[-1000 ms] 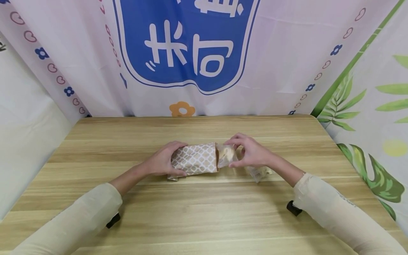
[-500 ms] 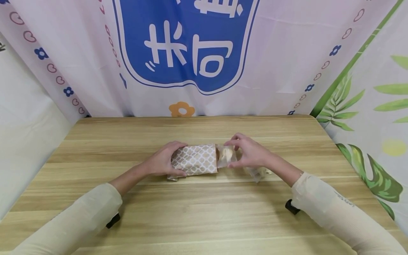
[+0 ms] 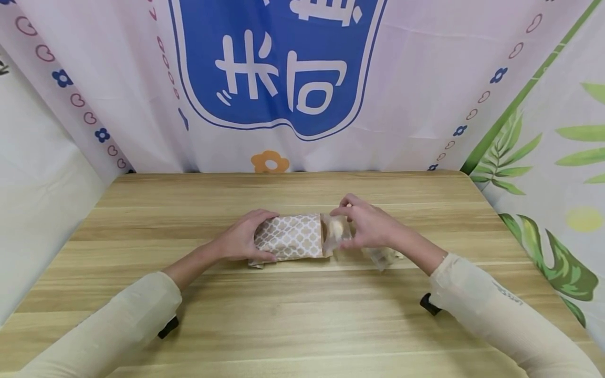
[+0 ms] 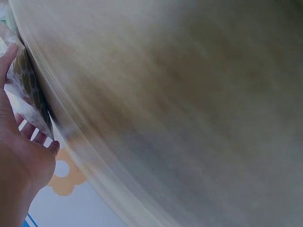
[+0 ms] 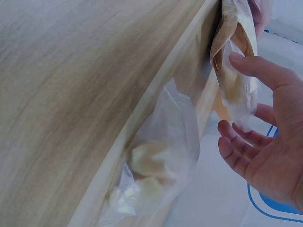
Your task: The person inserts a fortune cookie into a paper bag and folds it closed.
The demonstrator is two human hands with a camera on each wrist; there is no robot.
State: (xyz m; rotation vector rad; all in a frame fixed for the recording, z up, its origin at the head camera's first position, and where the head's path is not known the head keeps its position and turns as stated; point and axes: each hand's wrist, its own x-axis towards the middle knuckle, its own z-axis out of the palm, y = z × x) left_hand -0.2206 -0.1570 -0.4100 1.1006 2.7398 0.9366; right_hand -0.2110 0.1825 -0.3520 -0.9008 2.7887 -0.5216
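A tan paper bag (image 3: 293, 235) with a white lattice pattern lies on its side mid-table, its mouth facing right. My left hand (image 3: 242, 239) grips its closed end, thumb on the near side and fingers on the far side. At the mouth, a clear packet (image 3: 334, 230) with pale pieces inside sits partly within the bag. My right hand (image 3: 372, 226) holds this packet's outer end; in the right wrist view the thumb (image 5: 244, 64) lies on the film. Another clear packet (image 5: 156, 165) of pale pieces rests on the table, beneath the right hand.
The wooden table (image 3: 302, 315) ends at a hanging cloth (image 3: 397, 131) with a blue emblem along the back. Leaf-printed cloth (image 3: 557, 184) borders the right side. A black wrist mount (image 3: 429, 304) sticks out under the right sleeve, and another (image 3: 168, 327) under the left.
My right fingers have shifted slightly on the packet, and the right forearm has drawn a little left. The bag's near lip now spreads further out. My left hand stays put.
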